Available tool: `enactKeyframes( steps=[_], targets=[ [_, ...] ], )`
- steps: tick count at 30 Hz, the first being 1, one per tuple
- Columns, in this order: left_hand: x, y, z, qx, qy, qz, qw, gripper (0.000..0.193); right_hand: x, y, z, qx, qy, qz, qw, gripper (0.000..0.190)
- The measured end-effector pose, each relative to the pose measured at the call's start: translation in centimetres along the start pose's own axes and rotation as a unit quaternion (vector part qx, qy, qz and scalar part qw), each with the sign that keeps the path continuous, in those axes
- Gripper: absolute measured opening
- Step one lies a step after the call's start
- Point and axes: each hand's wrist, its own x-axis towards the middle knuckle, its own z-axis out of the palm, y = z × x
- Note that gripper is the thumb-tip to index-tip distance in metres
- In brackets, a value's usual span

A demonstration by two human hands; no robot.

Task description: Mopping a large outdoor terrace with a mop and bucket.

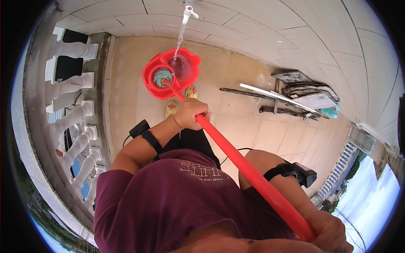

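Note:
My left hand (191, 114) is wrapped around the red handle (250, 170) of a mop, partway along its length. At the lower right, my right hand (330, 232) grips the handle near its upper end. The mop's teal string head (163, 77) sits inside the round wringer compartment of a red mop bucket (148, 87). Into the larger compartment runs a stream of water (180, 39) from a white tap (188, 14) on the wall. Foamy water (182, 68) stands in that compartment.
My feet in yellow sandals (171, 109) are close to the bucket. A white pipe (262, 90), weathered planks (310, 91) and a teal container (330, 111) lie along the tiled wall (253, 19) at right. A white balustrade (76, 90) borders the left side.

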Motion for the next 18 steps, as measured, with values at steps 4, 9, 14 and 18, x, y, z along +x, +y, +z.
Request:
enactKeyframes(
  steps=[4, 9, 14, 18],
  targets=[
    [-2.2, 0.8, 2.0, 0.076, -0.012, -0.011, 0.997, 0.021, -3.4, -3.2, -0.4, 0.023, 0.012, -0.029, 0.999, 0.016],
    [-7.9, -2.4, 5.5, 0.144, -0.020, -0.202, 0.968, 0.018, -8.9, -8.3, -1.5, 0.121, 0.002, -0.120, 0.985, 0.018],
    [-10.9, -6.0, 9.4, 0.002, 0.204, -0.622, 0.756, 0.027, -16.6, -18.8, -6.2, -0.105, 0.225, -0.054, 0.967, 0.023],
    [-8.7, -6.2, 15.5, -0.390, 0.398, -0.656, 0.509, 0.026, -21.3, -29.4, -10.2, -0.102, 0.373, -0.132, 0.913, 0.022]
  ],
)
